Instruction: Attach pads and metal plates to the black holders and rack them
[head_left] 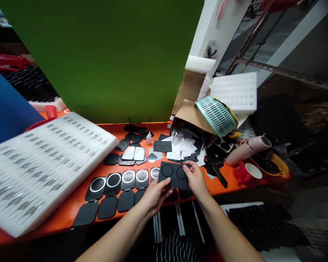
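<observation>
A black sheet with two ring outlines (172, 179) is held up over the front of the orange table. My left hand (157, 193) grips its lower left side, thumb on top. At its upper right, the fingers of my right hand (195, 178) pinch the edge. Behind my left hand lies a row of opened black hinged cases (114, 183), several with a white ring on a gridded half. Their smooth lids (107, 207) point toward me. A similar black two-ring sheet (162, 146) lies farther back. The sheet and my hands partly hide the right end of the row.
A large white foam tray with slots (51, 160) covers the table's left. White and black paper scraps (186, 145) spill from a cardboard box (190, 112) under a turquoise basket (215, 114). A red mug (246, 173) and a pink bottle (247, 150) stand at right. A small dropper bottle (149, 138) is behind.
</observation>
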{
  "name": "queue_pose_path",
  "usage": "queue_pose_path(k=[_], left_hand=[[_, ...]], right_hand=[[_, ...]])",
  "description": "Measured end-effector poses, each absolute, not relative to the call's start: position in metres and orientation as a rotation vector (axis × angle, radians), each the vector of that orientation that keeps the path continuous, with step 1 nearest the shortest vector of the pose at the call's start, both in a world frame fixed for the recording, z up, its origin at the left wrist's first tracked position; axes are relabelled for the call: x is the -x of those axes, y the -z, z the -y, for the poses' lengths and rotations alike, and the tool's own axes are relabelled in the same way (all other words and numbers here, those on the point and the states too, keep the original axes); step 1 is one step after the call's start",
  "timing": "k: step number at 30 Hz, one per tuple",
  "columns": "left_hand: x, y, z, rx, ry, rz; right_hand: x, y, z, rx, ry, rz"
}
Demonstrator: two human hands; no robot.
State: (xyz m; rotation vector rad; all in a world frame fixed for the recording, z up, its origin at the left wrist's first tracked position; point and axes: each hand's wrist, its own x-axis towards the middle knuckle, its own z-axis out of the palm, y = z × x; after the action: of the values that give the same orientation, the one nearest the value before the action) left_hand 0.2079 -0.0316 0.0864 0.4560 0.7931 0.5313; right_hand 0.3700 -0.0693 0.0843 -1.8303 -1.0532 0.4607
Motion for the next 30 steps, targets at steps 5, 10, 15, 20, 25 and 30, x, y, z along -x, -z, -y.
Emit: queue_pose_path(k=[5, 10, 15, 20, 25, 30], left_hand=[[-0.202, -0.092, 0.034, -0.461, -0.695, -0.850], [-0.189, -0.092, 0.040, -0.661, -0.648, -0.841], [-0.156, -0.093, 0.044, -0.742, -0.607, -0.940], [-0.112, -0.099, 0.049, -0.559, -0.554, -0.993], [-0.124, -0.098, 0.065, -0.607, -0.343, -0.724], [-0.137, -0.094, 0.062, -0.737, -0.230, -0.588]], right_hand=[[-0.331, -0.096, 0.091, 1.852, -0.165, 1.402], [-0.309, -0.089, 0.098, 1.731, -0.635, 1.289], [-0.317, -0.074, 0.107, 1.649, -0.867, 1.205], [-0.350, -0.065, 0.125, 1.932, -0.653, 0.913], [-0.325, -0.080, 0.138, 1.724, -0.591, 1.412], [-0.317, -0.079, 0.131, 1.648, -0.935, 1.099]])
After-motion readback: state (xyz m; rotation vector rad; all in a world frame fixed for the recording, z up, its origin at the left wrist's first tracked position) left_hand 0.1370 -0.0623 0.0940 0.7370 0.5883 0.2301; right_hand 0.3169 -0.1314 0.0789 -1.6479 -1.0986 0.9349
